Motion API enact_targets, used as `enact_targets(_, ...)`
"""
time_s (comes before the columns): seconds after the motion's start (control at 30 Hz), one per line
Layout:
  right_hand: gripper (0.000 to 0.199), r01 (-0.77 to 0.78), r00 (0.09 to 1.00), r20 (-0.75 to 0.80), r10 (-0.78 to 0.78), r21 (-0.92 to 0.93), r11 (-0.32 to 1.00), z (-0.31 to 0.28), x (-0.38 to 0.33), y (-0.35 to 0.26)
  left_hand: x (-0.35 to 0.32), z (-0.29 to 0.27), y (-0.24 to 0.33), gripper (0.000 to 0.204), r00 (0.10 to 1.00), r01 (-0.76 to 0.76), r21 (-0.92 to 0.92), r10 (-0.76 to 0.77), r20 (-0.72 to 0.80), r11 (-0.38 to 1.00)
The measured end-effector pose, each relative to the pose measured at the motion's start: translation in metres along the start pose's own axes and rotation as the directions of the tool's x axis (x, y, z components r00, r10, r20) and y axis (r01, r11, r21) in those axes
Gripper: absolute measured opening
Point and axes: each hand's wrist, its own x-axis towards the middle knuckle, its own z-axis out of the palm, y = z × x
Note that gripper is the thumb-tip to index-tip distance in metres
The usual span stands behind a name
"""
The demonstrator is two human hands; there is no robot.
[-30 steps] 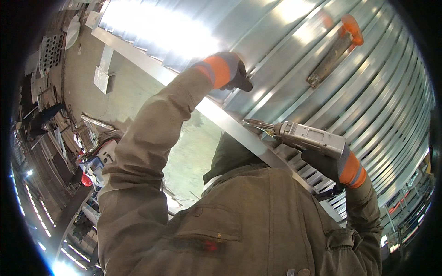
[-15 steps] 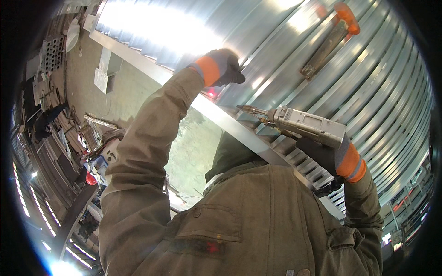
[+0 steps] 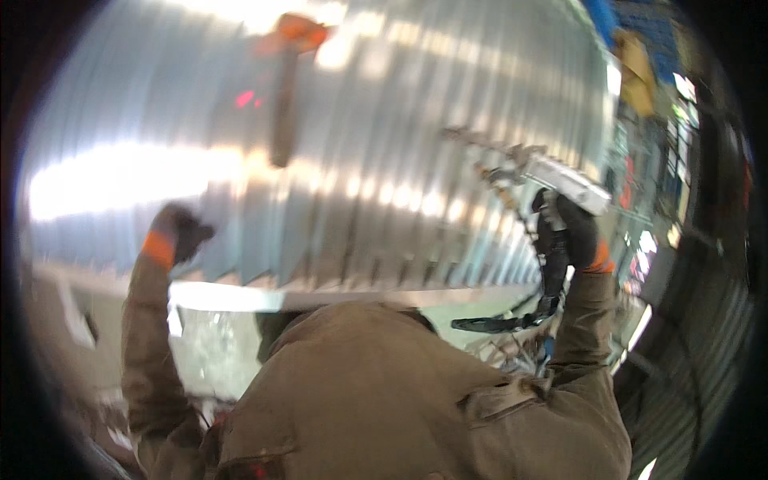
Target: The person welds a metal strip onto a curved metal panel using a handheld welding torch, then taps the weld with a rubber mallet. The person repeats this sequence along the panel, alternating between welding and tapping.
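Note:
My right hand [image 3: 578,232], in a dark glove with an orange cuff, grips a handheld laser welding gun [image 3: 566,182]. The gun has a pale boxy body and a thin nozzle pointing left over the metal slats. A dark hose [image 3: 552,276] hangs below it. On the left, my gloved left hand [image 3: 186,234] is curled above the near part of the slatted metal panel [image 3: 384,232]. Whatever its fingers may hold is hidden. Farther off, a hammer [image 3: 283,112] with an orange head lies on the slats. Motion blurs much of the picture.
The panel's pale front rail [image 3: 352,298] runs close before my body. Red light spots glow on the slats left of the hammer. Blurred racks and equipment [image 3: 640,184] stand to the right, with a yellowish-brown piece [image 3: 634,74] at the far right.
My view has swung to the right, so the panel now spreads across it. The welding gun is lifted away from the front rail, and my hands are farther apart.

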Motion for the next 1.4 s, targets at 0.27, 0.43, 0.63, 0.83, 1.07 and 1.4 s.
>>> enact_targets(0.27, 0.036, -0.32, 0.916, -0.209, 0.342, -0.894, 0.313, -0.2, -0.205, 0.102, 0.006, -0.013, -0.003, 0.029, 0.996, 0.054, -0.09, -0.047, 0.076, 0.994)
enact_targets(0.43, 0.046, -0.775, 0.628, -0.778, 0.001, -0.626, -0.08, -0.29, -0.28, 0.077, 0.018, -0.017, -0.021, 0.028, 0.999, -0.029, -0.138, 0.035, 0.041, 0.99)
enact_targets(0.63, 0.053, -0.74, 0.651, -0.739, -0.175, -0.669, 0.073, -0.22, -0.245, 0.078, 0.036, -0.016, -0.05, 0.034, 0.999, -0.035, -0.192, 0.034, -0.007, 0.981)
enact_targets(0.83, 0.047, 0.374, 0.773, -0.087, -0.629, -0.739, 0.561, -0.105, -0.132, 0.095, 0.021, -0.01, -0.022, 0.03, 0.989, 0.006, 0.143, 0.015, -0.148, 0.99)
enact_targets(1.07, 0.039, 0.239, 0.94, -0.076, -0.334, -0.552, 0.799, 0.056, 0.006, 0.008, -0.122, 0.149, 0.208, 0.06, 0.722, -0.607, -0.299, 0.668, 0.18, 0.736)
enact_targets(1.4, 0.074, 0.797, 0.541, -0.108, -0.834, -0.25, 0.55, 0.112, -0.013, 0.047, -0.164, 0.24, 0.268, 0.056, 0.495, -0.18, -0.937, 0.851, 0.176, 0.298)
